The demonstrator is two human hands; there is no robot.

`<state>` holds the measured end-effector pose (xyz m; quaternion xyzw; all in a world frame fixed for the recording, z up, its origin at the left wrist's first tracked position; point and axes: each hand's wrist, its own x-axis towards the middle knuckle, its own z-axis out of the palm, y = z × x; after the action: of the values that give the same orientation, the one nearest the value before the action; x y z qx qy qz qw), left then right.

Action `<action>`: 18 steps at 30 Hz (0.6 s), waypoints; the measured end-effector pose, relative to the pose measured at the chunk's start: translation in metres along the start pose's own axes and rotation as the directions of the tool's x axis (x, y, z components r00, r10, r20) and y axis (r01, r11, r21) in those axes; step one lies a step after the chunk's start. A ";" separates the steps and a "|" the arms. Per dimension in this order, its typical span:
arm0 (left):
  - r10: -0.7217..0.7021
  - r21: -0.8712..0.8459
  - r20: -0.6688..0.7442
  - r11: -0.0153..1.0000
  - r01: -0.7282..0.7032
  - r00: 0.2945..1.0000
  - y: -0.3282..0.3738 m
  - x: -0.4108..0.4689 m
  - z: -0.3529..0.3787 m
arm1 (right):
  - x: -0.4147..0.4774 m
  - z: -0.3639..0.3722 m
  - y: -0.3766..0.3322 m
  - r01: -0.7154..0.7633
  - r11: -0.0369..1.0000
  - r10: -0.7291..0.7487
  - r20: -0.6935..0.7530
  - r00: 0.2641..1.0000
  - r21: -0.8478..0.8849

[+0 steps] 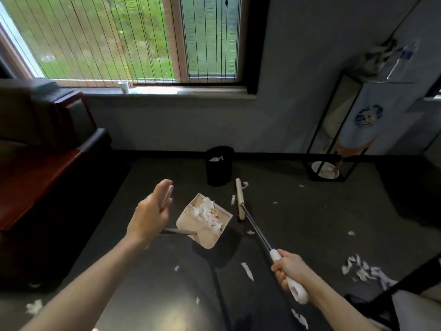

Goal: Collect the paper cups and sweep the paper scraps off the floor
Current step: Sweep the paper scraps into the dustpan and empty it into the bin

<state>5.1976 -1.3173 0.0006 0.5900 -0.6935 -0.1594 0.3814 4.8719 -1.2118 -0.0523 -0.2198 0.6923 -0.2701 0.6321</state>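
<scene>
left hand (152,211) grip clamped on dustpan (210,237) handle, right hand (290,271) clamped on broom (239,199); pan heaped with paper scraps (205,211), short of the trash bin (219,168), so any tilt or swing likely spills them back onto the floor (167,271).

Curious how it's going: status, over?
Left hand holds dustpan, right hand holds broom. Dustpan loaded with scraps; more on floor. One cup on windowsill. Bin ahead, unobstructed.

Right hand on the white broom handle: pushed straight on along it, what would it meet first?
Likely the black round waste bin; the right hand aims its long-handled beige broom there, past the beige dustpan. Depth unclear.
</scene>
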 end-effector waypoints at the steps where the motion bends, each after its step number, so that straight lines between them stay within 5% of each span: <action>1: 0.023 -0.008 0.000 1.000 -0.023 1.000 -0.003 0.023 0.002 | 0.010 0.002 -0.011 0.009 1.000 -0.009 -0.014 1.000 0.015; 12: 0.303 0.117 0.017 0.946 -0.303 0.953 -0.005 0.264 0.029 | 0.123 0.004 -0.155 0.016 0.990 -0.010 -0.041 0.999 0.138; 18: 0.449 0.252 0.176 0.840 -0.481 0.876 -0.004 0.373 0.053 | 0.167 0.005 -0.226 0.017 0.976 -0.013 -0.021 1.000 0.218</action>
<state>5.1576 -1.6808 0.0908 0.4433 -0.8515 0.0085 0.2799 4.8515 -1.4912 -0.0314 -0.1518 0.6629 -0.3513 0.6435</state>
